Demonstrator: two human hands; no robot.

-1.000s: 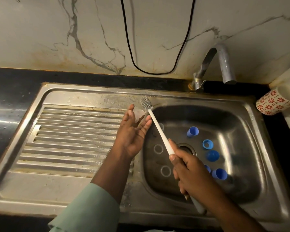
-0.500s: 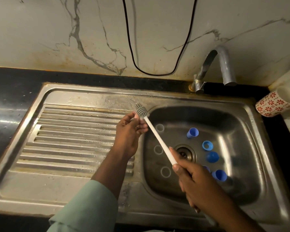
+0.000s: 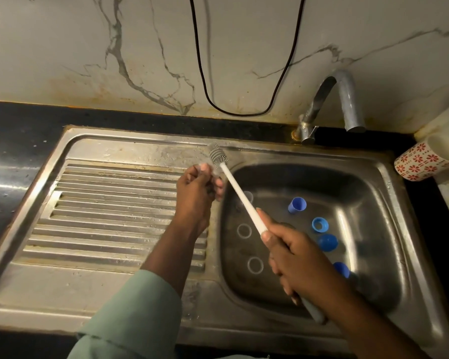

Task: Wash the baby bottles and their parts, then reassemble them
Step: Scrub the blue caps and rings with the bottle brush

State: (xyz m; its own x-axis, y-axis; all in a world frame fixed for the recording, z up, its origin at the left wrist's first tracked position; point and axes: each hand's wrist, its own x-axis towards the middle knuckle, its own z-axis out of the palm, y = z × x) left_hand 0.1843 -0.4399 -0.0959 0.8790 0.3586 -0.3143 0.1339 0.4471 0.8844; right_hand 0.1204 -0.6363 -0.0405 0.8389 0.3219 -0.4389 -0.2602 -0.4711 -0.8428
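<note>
Over the sink [image 3: 399, 203], a white-handled, grey-bristled brush [image 3: 240, 195].

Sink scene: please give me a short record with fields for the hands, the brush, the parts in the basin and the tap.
right hand: grips the white handle of the bottle brush
left hand: fingers curled round a small clear part, hard to identify, beside the brush head
basin: blue caps and clear rings lie on the bottom
tap: no water visible
patterned cup: lies tilted on the counter, right
</note>
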